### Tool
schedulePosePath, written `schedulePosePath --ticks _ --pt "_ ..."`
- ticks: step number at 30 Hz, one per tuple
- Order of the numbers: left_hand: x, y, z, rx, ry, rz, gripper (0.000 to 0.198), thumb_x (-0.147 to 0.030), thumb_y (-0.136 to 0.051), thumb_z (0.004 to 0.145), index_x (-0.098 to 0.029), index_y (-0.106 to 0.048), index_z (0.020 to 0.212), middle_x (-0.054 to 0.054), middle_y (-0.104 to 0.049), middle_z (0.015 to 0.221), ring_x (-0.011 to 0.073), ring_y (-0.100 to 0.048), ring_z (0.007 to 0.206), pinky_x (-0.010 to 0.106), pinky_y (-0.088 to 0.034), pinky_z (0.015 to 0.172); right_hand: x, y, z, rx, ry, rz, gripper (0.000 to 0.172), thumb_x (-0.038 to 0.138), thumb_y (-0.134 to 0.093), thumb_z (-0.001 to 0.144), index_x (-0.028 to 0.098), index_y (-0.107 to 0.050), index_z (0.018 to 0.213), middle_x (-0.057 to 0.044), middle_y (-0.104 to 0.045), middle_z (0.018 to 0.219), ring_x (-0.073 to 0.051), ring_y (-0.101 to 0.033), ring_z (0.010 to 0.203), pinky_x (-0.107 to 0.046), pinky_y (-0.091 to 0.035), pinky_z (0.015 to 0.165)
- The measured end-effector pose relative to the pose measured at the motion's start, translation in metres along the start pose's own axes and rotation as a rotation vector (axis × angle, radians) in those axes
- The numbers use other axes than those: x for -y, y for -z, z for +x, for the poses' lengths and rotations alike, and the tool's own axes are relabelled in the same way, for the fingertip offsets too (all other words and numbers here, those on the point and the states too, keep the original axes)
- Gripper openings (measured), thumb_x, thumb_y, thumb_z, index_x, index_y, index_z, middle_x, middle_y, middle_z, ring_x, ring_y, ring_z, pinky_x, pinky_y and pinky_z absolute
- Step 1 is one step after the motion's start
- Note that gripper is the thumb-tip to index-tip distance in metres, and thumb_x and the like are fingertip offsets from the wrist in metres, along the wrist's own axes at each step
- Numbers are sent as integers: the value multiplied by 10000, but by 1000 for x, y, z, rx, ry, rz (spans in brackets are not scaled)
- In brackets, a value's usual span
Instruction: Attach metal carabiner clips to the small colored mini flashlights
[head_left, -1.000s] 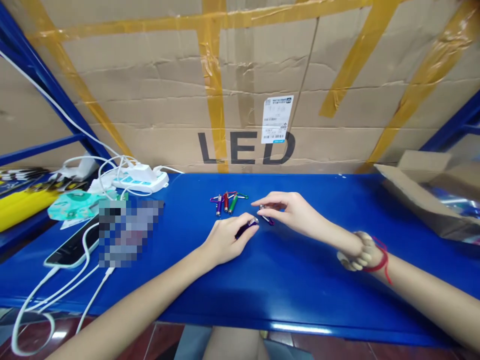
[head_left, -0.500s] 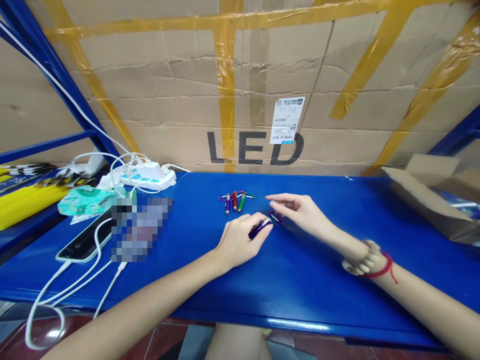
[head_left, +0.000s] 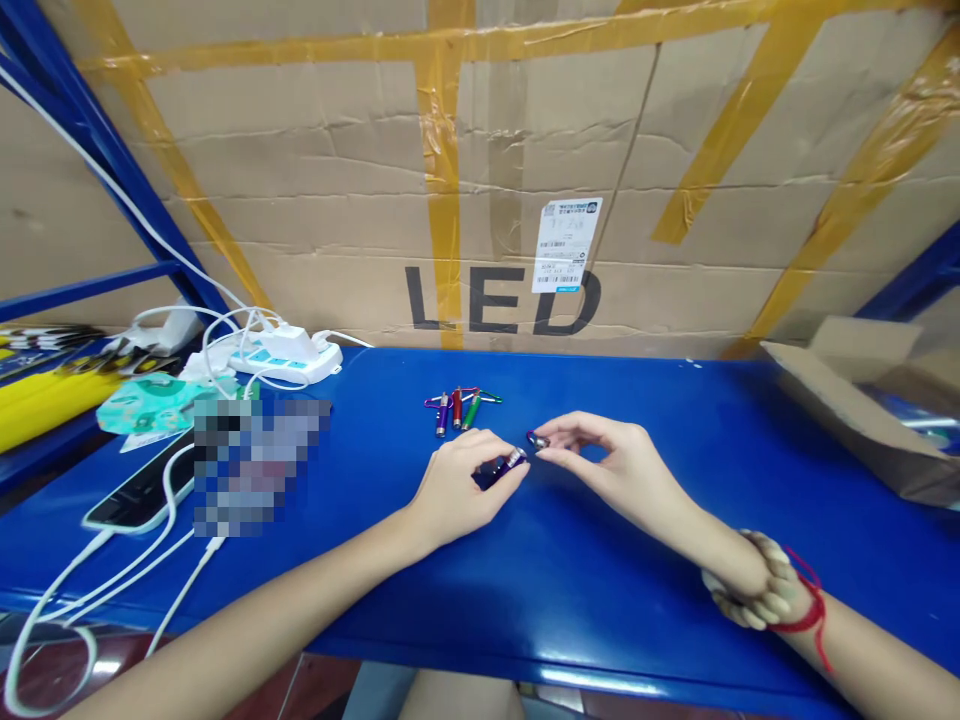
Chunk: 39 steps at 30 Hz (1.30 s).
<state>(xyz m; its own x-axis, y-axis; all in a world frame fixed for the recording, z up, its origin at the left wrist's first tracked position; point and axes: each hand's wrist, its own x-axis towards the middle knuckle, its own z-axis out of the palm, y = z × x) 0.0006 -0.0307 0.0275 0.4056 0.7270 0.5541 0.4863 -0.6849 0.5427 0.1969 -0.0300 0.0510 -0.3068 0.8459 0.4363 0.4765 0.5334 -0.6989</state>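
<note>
My left hand is closed around a small dark purple flashlight, its silver end pointing right between thumb and fingers. Just across a narrow gap, the thumb and fingertips of my right hand pinch a small purple carabiner clip with a silver part; its exact shape is hard to make out. Beyond my left hand, three small flashlights lie side by side on the blue table: a purple one, a red one and a green one, with coloured carabiner clips at their far ends.
A large cardboard box marked LED walls off the back. Left of my hands are a phone, white cables, a power strip and a turquoise pack. An open carton stands at the right. The blue table's front edge is near me.
My right hand has come lower, and its thumb and fingertips now pinch the carabiner clip, which hung beneath them before. The left hand keeps hold of the flashlight. The whole view has shifted slightly.
</note>
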Motion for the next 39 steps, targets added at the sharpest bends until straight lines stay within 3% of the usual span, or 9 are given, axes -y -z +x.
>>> schedulePosePath --ticks 4,15,22,30,39 --pt "-1 1 1 13 -22 -5 160 -268 -557 857 -171 -673 805 38 -695 784 129 -622 722 237 -492 696 2 -2 -3 -17 -57 23 261 448 -672 757 200 -720 824 -45 -711 748 -154 -636 630 -271 -532 599" --pt "6 0 -2 81 -62 15 157 -255 -550 880 -174 -684 901 28 -695 819 117 -641 723 212 -500 697 0 -2 -6 9 111 59 182 311 -581 863 245 -746 903 -46 -708 852 -159 -651 792 -279 -519 720" --pt "10 2 -2 118 -169 26 213 -258 -501 916 -159 -685 960 39 -678 786 110 -619 680 196 -489 657 1 -2 -6 81 -41 102 186 362 -642 805 205 -742 795 -44 -707 792 -138 -622 673 -253 -499 623" --pt "7 -2 -6 90 -375 32 234 -223 -451 938 -115 -654 894 34 -620 670 93 -541 562 188 -446 546 -6 4 1 292 -280 225 339 484 -759 620 148 -723 654 -50 -680 642 -119 -568 563 -231 -440 516" --pt "7 -5 -12 -1 -469 152 170 -167 -506 907 -82 -624 995 45 -660 696 102 -588 563 198 -473 527 -4 -5 -4 300 -436 407 332 454 -810 540 148 -706 617 -26 -655 602 -88 -516 516 -214 -398 475"
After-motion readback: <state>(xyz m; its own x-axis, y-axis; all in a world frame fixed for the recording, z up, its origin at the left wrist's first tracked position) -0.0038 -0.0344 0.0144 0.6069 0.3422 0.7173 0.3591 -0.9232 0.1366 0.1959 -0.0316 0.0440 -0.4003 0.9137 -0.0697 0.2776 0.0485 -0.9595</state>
